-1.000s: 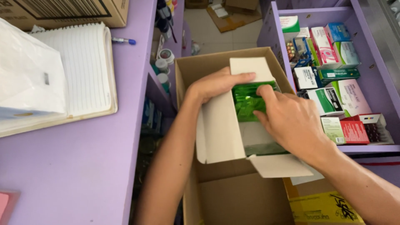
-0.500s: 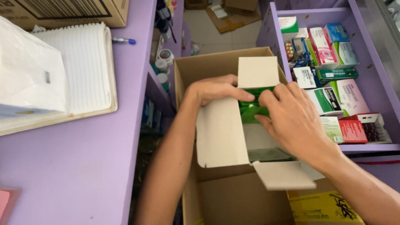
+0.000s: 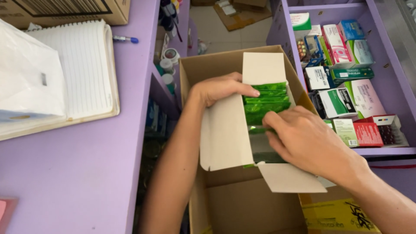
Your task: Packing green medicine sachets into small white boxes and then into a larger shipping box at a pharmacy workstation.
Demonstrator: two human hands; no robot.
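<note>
Green packets (image 3: 265, 100): stacked in a row inside the opened white carton (image 3: 225, 134), long axes across it, lying just beyond the right hand (image 3: 305, 141) fingertips, which are curled onto the nearest packet. Left hand (image 3: 221, 88): fingers together, pressed flat on the carton flap, beside the row.

I wore the one camera on my head, and it looked steeply down over my forearms, close to my left hand (image 3: 221, 89) and right hand (image 3: 310, 143). It faced the cardboard box (image 3: 208, 65) at centre, with the purple counter (image 3: 86, 173) to the left and the purple drawer (image 3: 392, 84) to the right.
</note>
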